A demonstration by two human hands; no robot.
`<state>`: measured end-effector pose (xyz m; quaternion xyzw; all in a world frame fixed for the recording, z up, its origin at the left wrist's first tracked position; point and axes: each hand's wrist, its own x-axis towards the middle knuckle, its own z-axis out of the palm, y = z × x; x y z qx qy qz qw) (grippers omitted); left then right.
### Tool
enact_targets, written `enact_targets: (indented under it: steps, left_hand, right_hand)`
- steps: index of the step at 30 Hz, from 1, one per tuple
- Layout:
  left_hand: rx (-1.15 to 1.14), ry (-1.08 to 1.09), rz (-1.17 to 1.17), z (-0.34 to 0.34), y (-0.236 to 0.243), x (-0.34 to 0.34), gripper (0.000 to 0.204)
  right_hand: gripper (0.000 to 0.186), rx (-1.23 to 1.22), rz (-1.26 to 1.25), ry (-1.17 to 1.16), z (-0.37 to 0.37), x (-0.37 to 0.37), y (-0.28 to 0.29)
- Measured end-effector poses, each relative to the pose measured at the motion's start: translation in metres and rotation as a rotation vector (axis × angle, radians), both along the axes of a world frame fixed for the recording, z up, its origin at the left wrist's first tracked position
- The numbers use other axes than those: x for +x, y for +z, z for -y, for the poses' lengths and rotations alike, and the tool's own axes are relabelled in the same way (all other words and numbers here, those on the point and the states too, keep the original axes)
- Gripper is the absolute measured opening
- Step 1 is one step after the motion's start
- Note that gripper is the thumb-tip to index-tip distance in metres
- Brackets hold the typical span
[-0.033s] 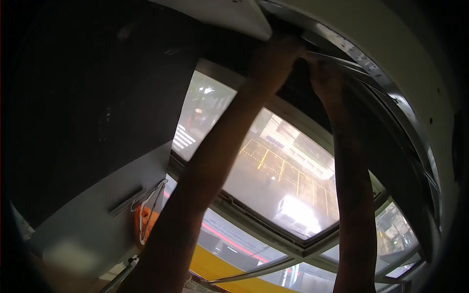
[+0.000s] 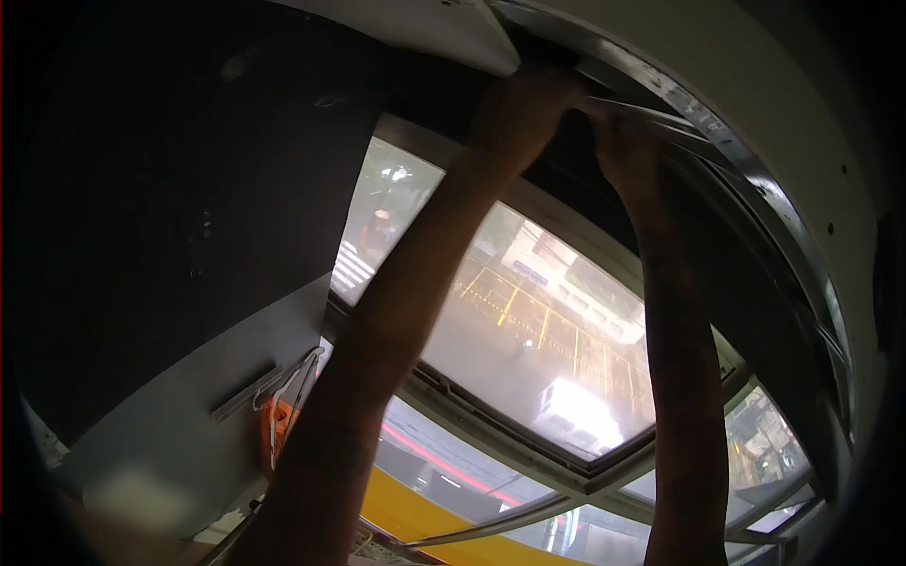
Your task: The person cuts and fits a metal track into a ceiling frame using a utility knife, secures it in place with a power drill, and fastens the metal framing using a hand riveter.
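Both arms reach up into the dark recess above a window (image 2: 538,330). My left hand (image 2: 536,106) is closed, with its fingers curled at the recess just under a pale panel's corner (image 2: 495,52). Close beside it on the right is my right hand (image 2: 625,146), also closed. The fingertips of the two hands nearly meet at the end of a thin, light-coloured strip (image 2: 651,115), which runs off to the right along the recess. Shadow hides what, if anything, lies between the fingers.
A curved, shiny metal edge (image 2: 703,113) bends round the upper right. On the left stands a dark wall (image 2: 189,170). An orange bag-like thing (image 2: 276,420) hangs by a clothes hanger (image 2: 300,382) at a wall bracket. Window framing (image 2: 585,486) crosses below. Outside are a street and yellow railings.
My left hand and forearm have shifted slightly to the left. The right hand stays almost in place, and the view has moved a little.
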<state>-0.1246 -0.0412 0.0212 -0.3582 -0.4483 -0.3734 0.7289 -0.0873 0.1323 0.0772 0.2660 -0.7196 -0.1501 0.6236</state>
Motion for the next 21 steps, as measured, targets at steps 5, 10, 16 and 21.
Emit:
enact_targets:
  steps: [5,10,16,21]
  left_hand:
    - [-0.038,-0.101,0.01,0.013,-0.012,0.005,0.012]
    - [0.086,-0.127,0.004,0.003,-0.011,-0.005,0.015]
    - [0.018,0.01,0.27,0.006,-0.029,-0.007,0.015]
    - [0.077,-0.28,0.337,0.006,-0.045,-0.013,0.015]
  right_hand:
    - [0.023,-0.012,0.185,0.134,0.025,0.013,0.001]
    - [0.028,0.016,0.311,0.244,0.025,0.011,0.004]
    - [0.025,-0.02,0.424,0.105,0.026,0.034,-0.003]
    - [0.033,0.045,0.379,0.315,0.035,0.048,-0.011]
